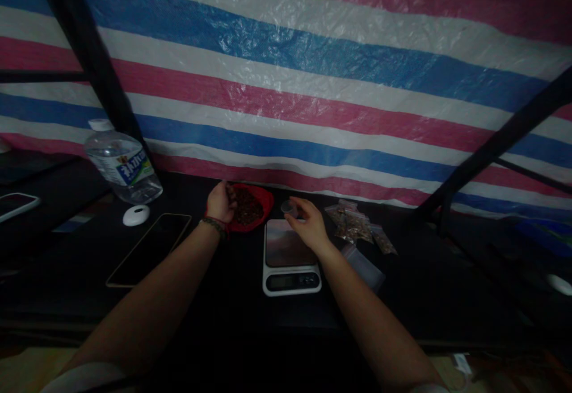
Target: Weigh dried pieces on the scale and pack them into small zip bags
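My left hand (pixel 220 203), fingers curled, is at the left side of a red tray (pixel 267 197) that holds small dark reddish-brown pieces (pixel 248 207). What lies inside those fingers is hidden. Between thumb and fingertips, my right hand (pixel 309 222) grips a small clear round cup (pixel 288 207) over the far edge of a white kitchen scale (pixel 267 283). The scale's brown-grey weighing plate (pixel 286 247) has nothing visible on it. Its display (pixel 283 281) faces me, with no readable figures.
Right of the scale lie several small filled zip bags (pixel 355 225) and a flat clear bag (pixel 364 268). Leftward are a phone (pixel 149 250), a white rounded object (pixel 136 215) and a large clear bottle (pixel 125 167). Behind hangs a striped plastic sheet (pixel 286 95), between dark metal posts (pixel 84 47).
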`<control>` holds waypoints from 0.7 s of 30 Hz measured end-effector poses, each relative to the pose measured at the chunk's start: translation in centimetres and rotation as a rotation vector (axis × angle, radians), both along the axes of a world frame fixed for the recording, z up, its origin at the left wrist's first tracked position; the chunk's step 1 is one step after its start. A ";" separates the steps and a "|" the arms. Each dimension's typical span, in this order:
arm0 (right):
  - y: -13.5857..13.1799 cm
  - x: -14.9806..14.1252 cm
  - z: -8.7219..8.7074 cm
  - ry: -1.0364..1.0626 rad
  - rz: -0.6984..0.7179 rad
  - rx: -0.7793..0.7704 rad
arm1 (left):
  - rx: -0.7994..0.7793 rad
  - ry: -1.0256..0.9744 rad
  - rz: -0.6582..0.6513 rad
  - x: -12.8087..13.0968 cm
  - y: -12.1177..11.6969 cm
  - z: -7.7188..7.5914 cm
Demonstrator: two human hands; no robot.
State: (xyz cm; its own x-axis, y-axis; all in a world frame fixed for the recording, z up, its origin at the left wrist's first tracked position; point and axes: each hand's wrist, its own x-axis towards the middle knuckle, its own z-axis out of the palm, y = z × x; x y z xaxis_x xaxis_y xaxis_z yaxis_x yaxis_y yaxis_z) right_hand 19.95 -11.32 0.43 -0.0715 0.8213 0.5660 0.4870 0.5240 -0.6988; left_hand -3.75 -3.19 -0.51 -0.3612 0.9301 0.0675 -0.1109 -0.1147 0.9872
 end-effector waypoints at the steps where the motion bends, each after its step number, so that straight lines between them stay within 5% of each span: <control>1: 0.0 -1.3 0.7 -0.040 0.042 0.015 | 0.008 -0.185 -0.044 -0.4 0.1 0.1; 4: 0.6 -5.8 2.4 -0.168 0.153 -0.043 | 0.021 -0.759 -0.168 -1.2 0.2 0.0; 6: 1.4 -8.4 3.0 -0.239 0.152 -0.163 | 0.024 -0.904 -0.196 -1.5 0.2 -0.2; 11: 3.6 -12.0 2.6 -0.419 0.066 -0.300 | 0.057 -0.954 -0.211 -1.2 0.3 -0.8; 21: 3.9 -13.4 1.9 -0.454 0.030 -0.400 | 0.071 -0.903 -0.178 -0.3 0.6 -1.2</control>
State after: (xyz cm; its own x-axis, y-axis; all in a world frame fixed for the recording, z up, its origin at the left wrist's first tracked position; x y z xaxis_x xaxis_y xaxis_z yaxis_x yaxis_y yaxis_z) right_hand 6.51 -7.38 2.32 -0.2598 0.9581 0.1210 0.7715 0.2812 -0.5707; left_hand -4.01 -2.56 -1.75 -0.1564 0.9814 -0.1113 -0.8576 -0.0790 0.5083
